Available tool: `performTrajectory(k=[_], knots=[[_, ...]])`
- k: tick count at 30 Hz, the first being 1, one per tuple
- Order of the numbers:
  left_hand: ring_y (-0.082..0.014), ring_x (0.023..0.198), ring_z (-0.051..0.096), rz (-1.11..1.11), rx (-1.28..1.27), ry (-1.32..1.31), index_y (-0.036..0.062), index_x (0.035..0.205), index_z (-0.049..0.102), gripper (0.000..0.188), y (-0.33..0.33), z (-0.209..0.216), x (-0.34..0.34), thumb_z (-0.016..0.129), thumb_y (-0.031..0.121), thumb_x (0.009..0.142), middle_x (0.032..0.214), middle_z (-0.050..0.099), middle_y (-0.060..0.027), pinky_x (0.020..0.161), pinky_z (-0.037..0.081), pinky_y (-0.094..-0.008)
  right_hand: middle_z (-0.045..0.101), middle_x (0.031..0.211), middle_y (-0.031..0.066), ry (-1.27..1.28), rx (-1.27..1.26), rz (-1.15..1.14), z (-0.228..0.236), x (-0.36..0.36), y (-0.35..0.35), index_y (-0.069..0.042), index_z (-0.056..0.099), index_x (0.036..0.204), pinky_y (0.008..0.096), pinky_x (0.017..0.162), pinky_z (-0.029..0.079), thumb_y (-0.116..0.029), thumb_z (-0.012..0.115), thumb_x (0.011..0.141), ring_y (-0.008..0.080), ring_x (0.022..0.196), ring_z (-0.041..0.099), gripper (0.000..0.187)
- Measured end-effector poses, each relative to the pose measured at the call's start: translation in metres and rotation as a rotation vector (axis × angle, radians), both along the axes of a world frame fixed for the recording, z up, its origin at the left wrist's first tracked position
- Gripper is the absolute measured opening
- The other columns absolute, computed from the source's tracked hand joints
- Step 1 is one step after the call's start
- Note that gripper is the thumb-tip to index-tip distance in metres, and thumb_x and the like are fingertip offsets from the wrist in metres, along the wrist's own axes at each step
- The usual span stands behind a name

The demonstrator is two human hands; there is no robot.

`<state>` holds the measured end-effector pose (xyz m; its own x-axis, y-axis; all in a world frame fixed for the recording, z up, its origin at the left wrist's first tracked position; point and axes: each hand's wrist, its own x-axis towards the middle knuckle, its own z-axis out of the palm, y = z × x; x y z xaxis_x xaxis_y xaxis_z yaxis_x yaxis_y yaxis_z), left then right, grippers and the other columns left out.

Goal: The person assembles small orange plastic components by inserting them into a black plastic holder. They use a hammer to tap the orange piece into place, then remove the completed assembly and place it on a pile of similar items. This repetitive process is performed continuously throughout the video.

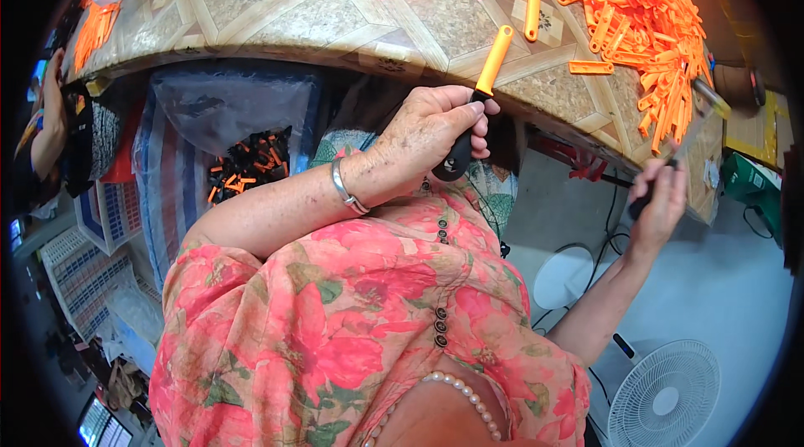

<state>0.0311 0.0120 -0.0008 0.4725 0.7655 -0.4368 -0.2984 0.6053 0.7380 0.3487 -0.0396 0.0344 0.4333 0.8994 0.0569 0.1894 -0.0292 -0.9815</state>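
My left hand (pixel 444 124) is closed around a black handle (pixel 456 158) with a hole at its lower end. From the handle's top, just off the table's front edge, an orange plastic strip (pixel 496 60) with a holed tip sticks up. Out to the right, my right hand (pixel 659 196) grips a hammer (pixel 712 99) by its dark handle. Its head, blurred by motion, is raised beside the right end of the table. Many loose orange strips (pixel 645 11) are heaped on the table's right side.
The patterned table (pixel 385 32) curves across the top. Below its left part, a striped lined container (pixel 167 141) holds black-and-orange pieces (pixel 251 166). A white fan (pixel 666 397) stands at the lower right. Another person's arm (pixel 52 116) shows at far left.
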Motion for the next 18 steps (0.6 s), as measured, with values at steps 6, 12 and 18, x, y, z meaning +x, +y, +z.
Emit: performTrajectory(k=[6, 12, 18], knots=[[-0.0124, 0.066, 0.064, -0.028, -0.052, 0.102, -0.0046, 0.105, 0.062, 0.023, 0.007, 0.013, -0.003, 0.049, 0.013, 0.1, 0.078, 0.066, -0.0056, 0.065, 0.057, -0.0269, 0.064, 0.115, 0.0115, -0.384, -0.194, 0.486, -0.002, -0.088, -0.024, -0.007, 0.047, 0.143, 0.0276, 0.082, 0.049, 0.0, 0.051, 0.096, 0.0172, 0.099, 0.061, 0.048], [-0.0142, 0.067, 0.066, -0.023, -0.121, 0.13, -0.0058, 0.102, 0.062, 0.023, 0.009, 0.027, -0.003, 0.049, 0.012, 0.099, 0.079, 0.067, -0.009, 0.064, 0.058, -0.0276, 0.061, 0.13, 0.0173, -0.51, -0.013, 0.614, -0.005, -0.102, -0.016, -0.008, 0.051, 0.14, 0.033, 0.097, 0.047, 0.008, 0.052, 0.092, 0.0265, 0.118, 0.061, 0.051], [-0.0152, 0.067, 0.066, -0.013, -0.121, 0.159, -0.0058, 0.101, 0.062, 0.022, 0.011, 0.026, -0.002, 0.049, 0.011, 0.098, 0.079, 0.067, -0.0098, 0.063, 0.058, -0.0287, 0.066, 0.115, 0.0112, -0.5, -0.06, 0.647, -0.007, -0.095, -0.029, -0.009, 0.045, 0.145, 0.0263, 0.07, 0.048, 0.007, 0.049, 0.092, 0.0124, 0.071, 0.052, 0.055]])
